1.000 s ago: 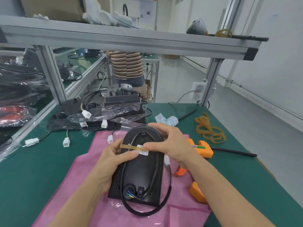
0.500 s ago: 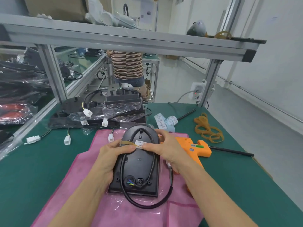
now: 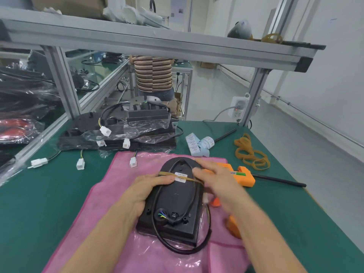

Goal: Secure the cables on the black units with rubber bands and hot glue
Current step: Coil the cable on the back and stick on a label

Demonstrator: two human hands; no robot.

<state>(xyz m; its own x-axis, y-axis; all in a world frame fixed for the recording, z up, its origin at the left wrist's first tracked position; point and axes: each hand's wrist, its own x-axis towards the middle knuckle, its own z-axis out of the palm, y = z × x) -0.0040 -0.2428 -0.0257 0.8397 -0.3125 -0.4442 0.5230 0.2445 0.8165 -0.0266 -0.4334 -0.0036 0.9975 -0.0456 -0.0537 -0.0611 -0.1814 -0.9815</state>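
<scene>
Centre of frame: black unit (image 3: 173, 201) lies flat on a pink cloth (image 3: 110, 203) spread over the green bench (image 3: 39, 203). Its black cable (image 3: 194, 196) loops up the unit's face and trails off the lower edge in a wide bend. A tan rubber band (image 3: 167, 173) crosses the unit's upper part, over the cable and a small white label (image 3: 181, 176).

Left hand (image 3: 143, 191) grasps the unit's left edge, thumb pressing on the band. Right hand (image 3: 214, 180) is motion-blurred at the unit's right edge; fingers curled near the band, grip cannot be told.

Right of the unit: orange hot glue gun (image 3: 241, 175) on the bench. Upper right: loose pile of rubber bands (image 3: 250, 152). Upper centre: clear plastic bags (image 3: 137, 133) holding more black units with white connectors.
</scene>
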